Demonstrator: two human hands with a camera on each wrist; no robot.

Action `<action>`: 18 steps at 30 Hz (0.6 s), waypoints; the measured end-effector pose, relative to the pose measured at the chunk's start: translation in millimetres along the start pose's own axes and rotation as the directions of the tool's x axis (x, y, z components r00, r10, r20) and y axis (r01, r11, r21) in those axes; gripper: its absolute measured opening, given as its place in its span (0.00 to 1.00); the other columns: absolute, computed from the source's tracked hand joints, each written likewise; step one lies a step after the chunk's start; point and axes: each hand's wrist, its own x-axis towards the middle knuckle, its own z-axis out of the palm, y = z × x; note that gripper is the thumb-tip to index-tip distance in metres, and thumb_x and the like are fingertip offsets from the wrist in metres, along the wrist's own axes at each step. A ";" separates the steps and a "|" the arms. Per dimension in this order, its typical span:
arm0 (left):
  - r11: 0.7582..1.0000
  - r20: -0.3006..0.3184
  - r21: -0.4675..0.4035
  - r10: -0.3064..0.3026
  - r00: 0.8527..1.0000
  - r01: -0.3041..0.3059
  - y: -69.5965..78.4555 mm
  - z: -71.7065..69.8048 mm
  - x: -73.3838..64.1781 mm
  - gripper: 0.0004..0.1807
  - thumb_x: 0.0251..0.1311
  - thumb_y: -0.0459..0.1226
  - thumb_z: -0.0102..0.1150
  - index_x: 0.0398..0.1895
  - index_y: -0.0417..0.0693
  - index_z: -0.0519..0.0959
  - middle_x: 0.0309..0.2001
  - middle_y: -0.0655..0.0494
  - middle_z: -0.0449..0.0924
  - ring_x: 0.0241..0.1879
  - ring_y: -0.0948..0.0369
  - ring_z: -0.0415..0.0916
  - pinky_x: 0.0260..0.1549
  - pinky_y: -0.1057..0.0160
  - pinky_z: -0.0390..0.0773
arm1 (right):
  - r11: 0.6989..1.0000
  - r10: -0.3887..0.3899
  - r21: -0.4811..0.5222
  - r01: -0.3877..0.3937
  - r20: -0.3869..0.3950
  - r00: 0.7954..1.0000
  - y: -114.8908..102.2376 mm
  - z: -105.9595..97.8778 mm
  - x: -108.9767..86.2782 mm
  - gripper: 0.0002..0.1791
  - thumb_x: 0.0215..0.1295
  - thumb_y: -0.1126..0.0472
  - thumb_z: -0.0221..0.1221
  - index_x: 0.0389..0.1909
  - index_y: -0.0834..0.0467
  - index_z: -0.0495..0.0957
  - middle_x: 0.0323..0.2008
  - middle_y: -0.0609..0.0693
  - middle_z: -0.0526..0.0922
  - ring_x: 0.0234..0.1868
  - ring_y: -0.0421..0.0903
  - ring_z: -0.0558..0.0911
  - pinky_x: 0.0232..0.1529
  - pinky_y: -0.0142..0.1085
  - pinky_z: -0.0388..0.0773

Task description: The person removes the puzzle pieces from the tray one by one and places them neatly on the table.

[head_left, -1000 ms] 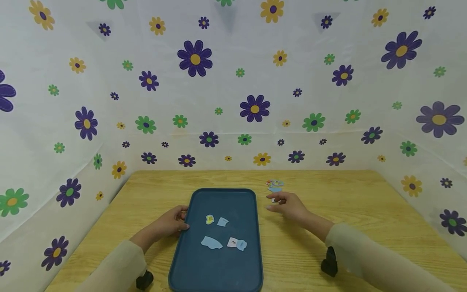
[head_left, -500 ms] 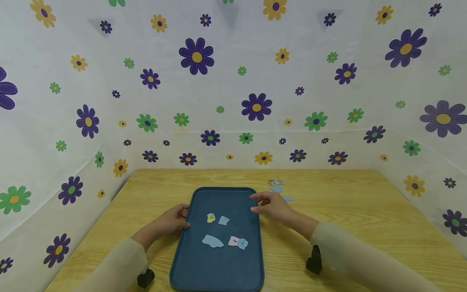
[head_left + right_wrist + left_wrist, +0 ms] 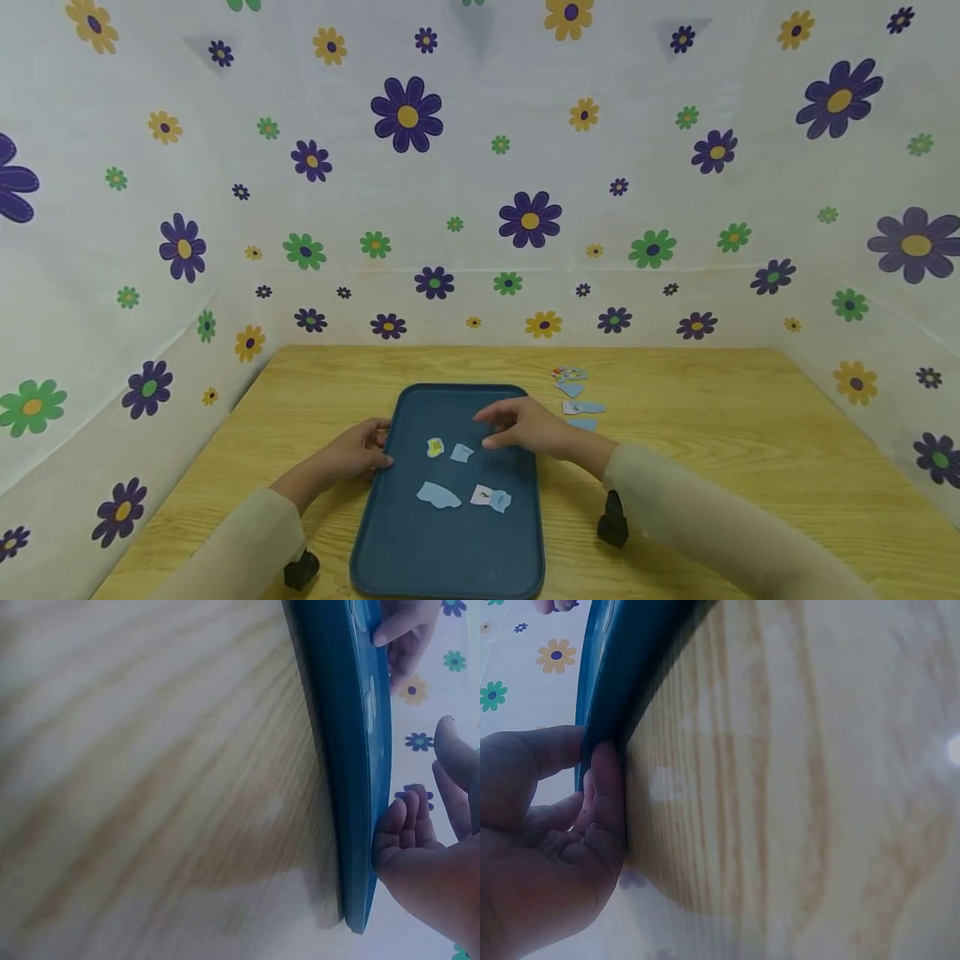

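Note:
My left hand (image 3: 348,457) grips the left rim of a dark blue tray (image 3: 446,558); in the left wrist view its thumb lies on the rim and its fingers are underneath. My right hand (image 3: 536,429) is over the tray's right side, thumb and index finger apart, with nothing seen between them. In the right wrist view the curled lower fingers of the right hand (image 3: 431,859) are at the tray rim. On the tray lie flat puzzle pieces: a yellow-printed one (image 3: 435,448), a small light-blue one (image 3: 462,452), a larger light-blue one (image 3: 438,495), and a white-and-blue pair (image 3: 491,499) side by side.
Beyond the tray's right edge, more loose pieces lie on the wooden table (image 3: 697,417): a colourful cluster (image 3: 570,373), a blue piece (image 3: 570,389), a white-and-blue strip (image 3: 584,407) and another blue piece (image 3: 582,425), partly hidden. A flower-printed cloth (image 3: 465,167) encloses the table.
My right hand has moved left, from beside the loose pieces on the table to over the tray, uncovering some of those pieces. My left hand stays on the tray rim.

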 end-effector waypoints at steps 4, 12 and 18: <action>1.000 -0.007 0.002 -0.004 1.000 0.004 -1.6 0.5 1.4 0.35 0.56 0.23 0.60 0.68 0.33 0.62 0.42 0.46 0.72 0.37 0.55 0.74 0.33 0.56 0.79 | 1.000 0.008 0.012 -0.009 0.073 0.997 -0.7 2.4 7.3 0.21 0.59 0.64 0.67 0.54 0.60 0.80 0.43 0.55 0.81 0.37 0.45 0.74 0.36 0.35 0.73; 1.000 -0.011 -0.001 0.000 1.000 0.000 -1.2 1.0 0.5 0.34 0.56 0.23 0.60 0.68 0.33 0.62 0.42 0.46 0.71 0.37 0.54 0.74 0.33 0.56 0.79 | 1.000 0.010 -0.019 -0.007 0.182 0.983 -5.6 9.4 18.1 0.20 0.58 0.65 0.68 0.53 0.59 0.81 0.37 0.52 0.81 0.35 0.44 0.75 0.36 0.34 0.73; 1.000 0.000 -0.012 0.006 1.000 -0.006 -1.0 0.2 0.3 0.34 0.57 0.23 0.59 0.68 0.33 0.61 0.42 0.46 0.71 0.37 0.54 0.74 0.32 0.56 0.78 | 0.999 0.011 -0.049 0.001 0.239 0.971 -11.5 12.9 21.0 0.21 0.58 0.66 0.67 0.54 0.60 0.80 0.39 0.52 0.82 0.31 0.42 0.75 0.34 0.33 0.72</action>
